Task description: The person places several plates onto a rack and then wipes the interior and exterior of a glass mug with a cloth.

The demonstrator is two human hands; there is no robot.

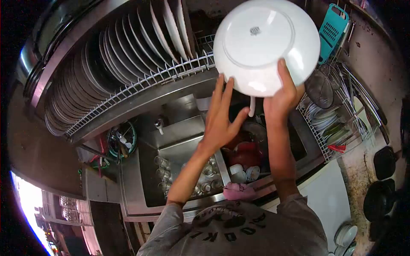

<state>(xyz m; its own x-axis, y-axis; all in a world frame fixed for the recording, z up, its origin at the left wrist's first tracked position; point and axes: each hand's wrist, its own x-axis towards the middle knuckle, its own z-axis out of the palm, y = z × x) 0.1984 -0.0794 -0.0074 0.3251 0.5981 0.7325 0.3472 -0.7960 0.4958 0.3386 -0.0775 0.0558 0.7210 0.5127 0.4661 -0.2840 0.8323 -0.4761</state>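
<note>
A white plate (256, 42), its underside with a small printed mark showing, is raised over the sink toward the rack. My right hand (284, 96) grips its lower right edge, thumb across the underside. Near the plate's lower left edge is my left hand (222, 119), fingers spread; whether the fingertips touch the rim I cannot tell. Behind and to the left, many plates (124, 51) stand upright in a white wire rack (171, 74).
Below is a steel sink (132, 187) with several glasses (162, 173) in the left basin. The right basin holds a red container (245, 155) and white cups (238, 175). A pink cloth (239, 191) lies on the front edge. A wire basket (314, 128) with dishes is at right.
</note>
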